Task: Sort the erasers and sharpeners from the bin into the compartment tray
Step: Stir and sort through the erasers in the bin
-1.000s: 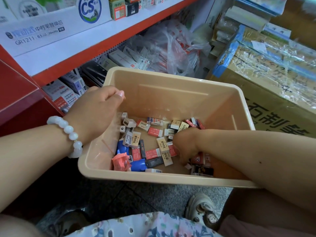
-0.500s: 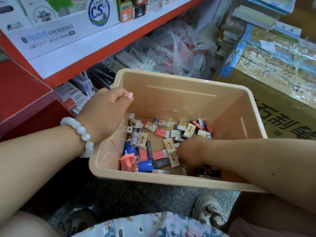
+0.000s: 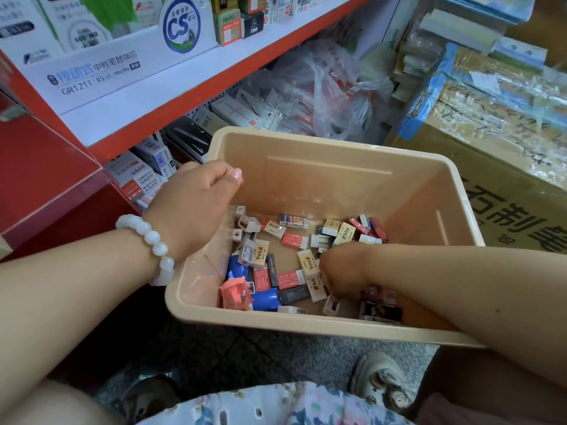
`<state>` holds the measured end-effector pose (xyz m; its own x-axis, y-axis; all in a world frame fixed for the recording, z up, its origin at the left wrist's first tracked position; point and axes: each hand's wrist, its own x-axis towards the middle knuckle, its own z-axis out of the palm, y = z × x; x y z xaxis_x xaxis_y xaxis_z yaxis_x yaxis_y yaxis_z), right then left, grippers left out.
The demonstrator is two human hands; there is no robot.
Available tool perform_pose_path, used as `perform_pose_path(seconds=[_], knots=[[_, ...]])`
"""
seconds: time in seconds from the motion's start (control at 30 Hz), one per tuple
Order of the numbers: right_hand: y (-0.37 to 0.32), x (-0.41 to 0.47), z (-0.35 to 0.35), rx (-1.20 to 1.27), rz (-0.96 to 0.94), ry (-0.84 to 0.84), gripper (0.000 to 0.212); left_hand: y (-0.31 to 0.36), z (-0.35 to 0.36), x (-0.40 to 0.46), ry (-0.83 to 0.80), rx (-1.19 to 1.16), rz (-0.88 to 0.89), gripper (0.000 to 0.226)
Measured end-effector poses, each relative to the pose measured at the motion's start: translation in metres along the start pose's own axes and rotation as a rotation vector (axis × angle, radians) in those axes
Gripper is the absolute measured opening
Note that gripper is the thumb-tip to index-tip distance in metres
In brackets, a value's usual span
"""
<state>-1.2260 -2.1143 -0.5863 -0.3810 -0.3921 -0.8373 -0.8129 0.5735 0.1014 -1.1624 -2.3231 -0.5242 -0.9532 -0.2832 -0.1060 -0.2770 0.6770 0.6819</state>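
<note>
The erasers and sharpeners lie loose on the bin floor. The right hand is down among them, fingers curled under, hold unclear; the left hand grips the rim. No tray shows.

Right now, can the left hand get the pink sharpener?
Probably yes. The left hand holds the bin wall just above the pink sharpener, which lies uncovered near the front corner.
</note>
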Motion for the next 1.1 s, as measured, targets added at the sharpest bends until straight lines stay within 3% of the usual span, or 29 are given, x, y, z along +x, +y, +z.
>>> perform_pose_path(seconds=[0.33, 0.5, 0.73, 0.9, 1.1], knots=[[-0.005, 0.022, -0.068, 0.567, 0.014, 0.197, 0.016, 0.001, -0.001, 0.000, 0.012, -0.001, -0.013, 0.034], [-0.009, 0.047, -0.071, 0.951, 0.015, 0.380, 0.018, 0.000, -0.001, 0.001, 0.013, 0.002, -0.006, 0.033], [-0.011, 0.055, -0.045, 0.519, -0.184, 0.320, 0.052, 0.000, -0.001, 0.003, 0.008, 0.021, -0.001, 0.036], [-0.010, 0.048, -0.049, 0.258, -0.218, 0.332, 0.044, 0.001, 0.000, 0.002, 0.004, -0.001, -0.002, 0.035], [-0.015, 0.042, -0.046, 0.233, -0.311, 0.289, 0.051, 0.002, -0.001, 0.001, 0.003, 0.010, -0.005, 0.035]])
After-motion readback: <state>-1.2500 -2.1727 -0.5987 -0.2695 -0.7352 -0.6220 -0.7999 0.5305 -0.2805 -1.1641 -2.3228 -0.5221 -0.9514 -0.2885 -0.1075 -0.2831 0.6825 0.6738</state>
